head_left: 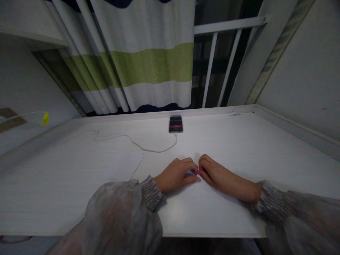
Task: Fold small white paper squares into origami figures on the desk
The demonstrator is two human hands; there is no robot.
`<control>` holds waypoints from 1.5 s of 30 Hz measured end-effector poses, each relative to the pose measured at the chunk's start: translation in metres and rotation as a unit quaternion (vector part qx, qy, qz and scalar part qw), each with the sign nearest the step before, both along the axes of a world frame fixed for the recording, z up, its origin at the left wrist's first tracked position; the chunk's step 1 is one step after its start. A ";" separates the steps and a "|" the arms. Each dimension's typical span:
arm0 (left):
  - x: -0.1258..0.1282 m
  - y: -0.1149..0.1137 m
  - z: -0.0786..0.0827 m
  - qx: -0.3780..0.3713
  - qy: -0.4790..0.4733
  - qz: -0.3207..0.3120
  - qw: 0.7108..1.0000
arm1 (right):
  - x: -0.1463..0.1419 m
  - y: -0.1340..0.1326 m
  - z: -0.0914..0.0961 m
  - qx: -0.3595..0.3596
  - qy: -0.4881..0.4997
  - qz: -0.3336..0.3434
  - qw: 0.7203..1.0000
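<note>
My left hand, with a gold-coloured ring on one finger, rests just above the white desk. Its fingers curl towards the thumb, and their tips meet those of my right hand. The right hand is closed, with thumb and bent fingers pressed together. Whatever lies between the fingertips is too small or too hidden to make out. A sheet of white paper lies to the left of my left hand, a thin dark line along its right edge.
On the white desk, a dark phone-like device with a blurred screen sits at the back. A white cable curves left from it. Some crumpled white material lies at the back right. Behind hangs a striped curtain beside window bars.
</note>
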State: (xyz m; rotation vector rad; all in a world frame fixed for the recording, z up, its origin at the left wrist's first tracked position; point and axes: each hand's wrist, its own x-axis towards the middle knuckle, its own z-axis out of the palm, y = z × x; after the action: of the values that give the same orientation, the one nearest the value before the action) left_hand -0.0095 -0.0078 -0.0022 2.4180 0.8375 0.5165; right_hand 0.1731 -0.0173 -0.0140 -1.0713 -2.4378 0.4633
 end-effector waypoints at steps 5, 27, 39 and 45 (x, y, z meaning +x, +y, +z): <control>-0.001 0.001 0.002 -0.045 -0.020 0.020 0.999 | -0.001 0.001 -0.001 -0.002 -0.019 -0.001 1.000; -0.003 0.004 0.010 -0.107 0.021 0.014 0.994 | 0.003 0.003 -0.003 0.003 -0.020 -0.001 1.000; -0.008 0.006 0.003 0.014 0.068 -0.076 0.995 | 0.003 0.003 -0.003 -0.008 -0.014 -0.007 1.000; -0.010 0.006 0.003 0.047 0.101 -0.095 0.989 | 0.003 0.003 -0.007 0.003 -0.009 0.002 1.000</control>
State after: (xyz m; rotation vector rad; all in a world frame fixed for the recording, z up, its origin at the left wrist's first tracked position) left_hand -0.0197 -0.0021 0.0006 2.6364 0.6647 0.2461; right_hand 0.1757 -0.0145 -0.0205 -1.0735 -2.4551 0.4496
